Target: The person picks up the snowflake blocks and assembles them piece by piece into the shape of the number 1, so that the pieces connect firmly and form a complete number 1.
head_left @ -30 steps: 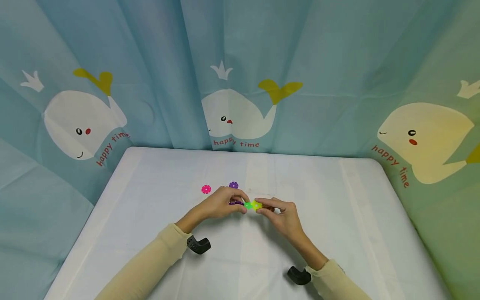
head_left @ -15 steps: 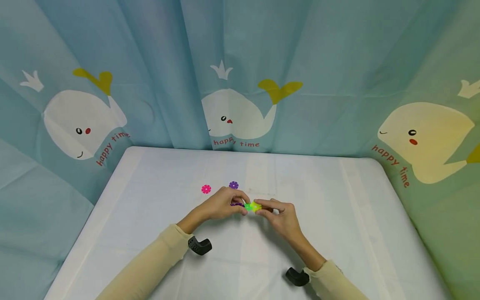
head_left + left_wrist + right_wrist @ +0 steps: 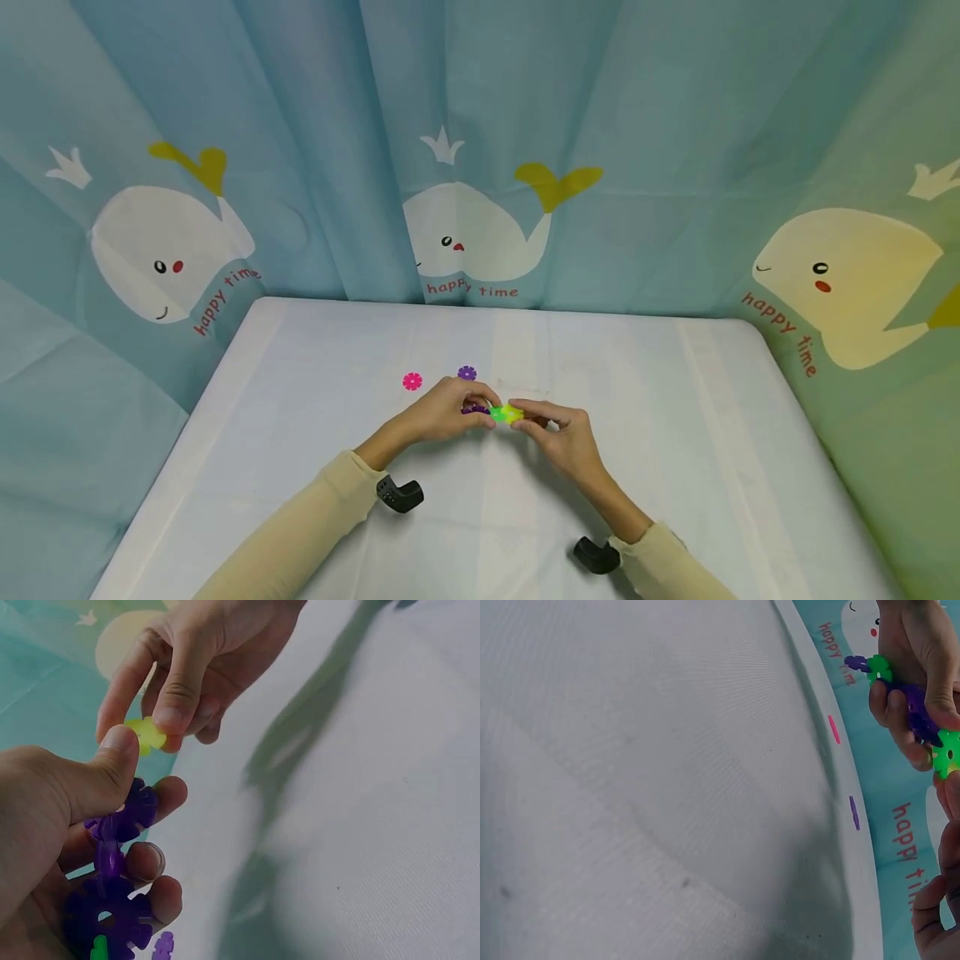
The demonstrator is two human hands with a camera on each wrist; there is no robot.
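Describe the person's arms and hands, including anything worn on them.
Both arms wear long pale beige sleeves: the left sleeve and the right sleeve each end near the wrist. A curved black device sits at each cuff, the left device marked with small dots, the right device looking plain. The left hand and right hand wear no gloves. No cables show.

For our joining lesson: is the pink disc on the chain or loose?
Loose: the pink disc lies on the table, apart from the chain.

We saw discs (image 3: 512, 414) in yellow, green, purple and pink, beige sleeves (image 3: 300, 521), a white table (image 3: 480, 517) and a blue-green, whale-printed curtain (image 3: 652, 117).
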